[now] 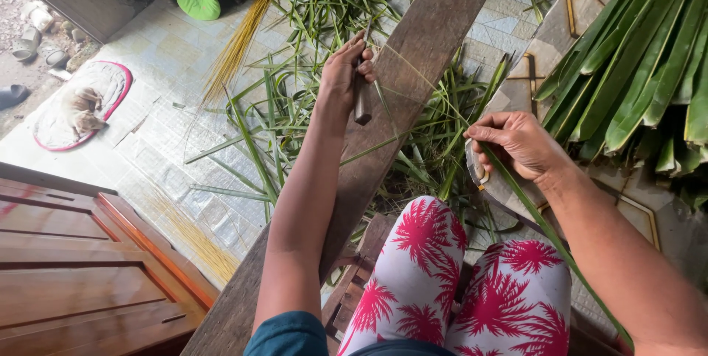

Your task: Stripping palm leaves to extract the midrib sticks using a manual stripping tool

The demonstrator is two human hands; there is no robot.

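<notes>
A tiled floor (158,61) fills the view, strewn with green leaf scraps (310,2). A long wooden plank (413,53) slopes up from beside the person's knees toward the top of the frame. At the right lies a stack of broad green leaves (641,61). A brown wooden door (66,267) sits at the lower left, and a round mat (55,123) with a small animal (82,110) on it lies further up the floor. 2 bundles of thin yellow sticks (234,50) rest on the tiles, 1 near the top and 1 by the door.

The left hand (345,72) is closed around a knife (362,98), its handle pointing down against the plank. The right hand (516,142) pinches a long green leaf strip (527,208) between thumb and fingers; the strip runs down past the right knee. A thin pale fibre seems to stretch between both hands across the plank, though it is hard to make out.
</notes>
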